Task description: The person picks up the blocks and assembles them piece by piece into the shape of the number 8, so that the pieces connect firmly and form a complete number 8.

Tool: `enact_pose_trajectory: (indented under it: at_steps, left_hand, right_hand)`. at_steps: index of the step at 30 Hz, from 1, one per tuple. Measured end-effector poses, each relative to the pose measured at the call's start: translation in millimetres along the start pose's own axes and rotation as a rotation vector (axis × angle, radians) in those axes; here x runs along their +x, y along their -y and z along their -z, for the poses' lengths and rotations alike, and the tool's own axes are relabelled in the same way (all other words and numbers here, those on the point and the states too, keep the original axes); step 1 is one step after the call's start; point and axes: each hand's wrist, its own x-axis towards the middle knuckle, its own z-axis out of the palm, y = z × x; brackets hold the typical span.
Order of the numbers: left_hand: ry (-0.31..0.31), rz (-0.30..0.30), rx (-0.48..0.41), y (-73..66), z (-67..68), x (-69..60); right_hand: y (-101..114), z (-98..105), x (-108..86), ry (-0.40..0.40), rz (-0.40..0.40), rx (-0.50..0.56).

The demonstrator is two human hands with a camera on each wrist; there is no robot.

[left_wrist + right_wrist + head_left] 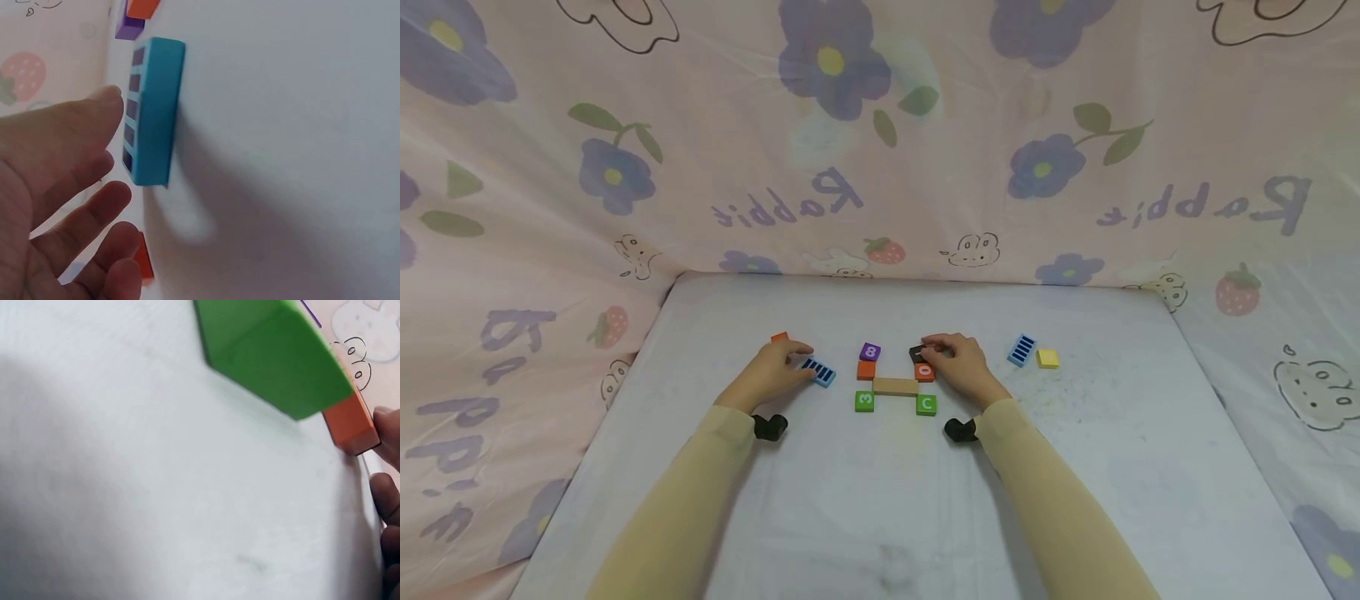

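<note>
My left hand [771, 371] is beside a blue block with dark bars [818, 372]. In the left wrist view the thumb lies close to the barred face of that blue block [156, 112], and the fingers are loosely bent and apart from it. My right hand [958, 367] pinches a dark brown block [917, 354] at the back of an orange block marked 0 [924, 372]. In the right wrist view the fingers [387, 494] show only at the right edge, near an orange block [353, 425]; the brown block is hidden there.
A wooden bar [895, 387] lies between green blocks marked 3 [864, 402] and C [927, 405]. Behind its left end are an orange block [866, 370] and a purple block [870, 352]. Another blue barred block [1021, 350] and a yellow block [1047, 358] lie rightward; an orange block [779, 337], left.
</note>
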Motion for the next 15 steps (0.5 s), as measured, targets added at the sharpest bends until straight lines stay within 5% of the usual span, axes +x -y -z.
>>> enact_pose_trajectory:
  at_steps: [7,15]
  left_hand:
    - [-0.005,0.005,-0.001,12.8,-2.9,-5.5]
    - [-0.016,0.001,-0.031,10.9,-12.0,-2.1]
  right_hand:
    - [0,-1,0.3,-0.005,0.005,-0.012]
    - [-1,-1,-0.4,-0.005,-0.009,-0.019]
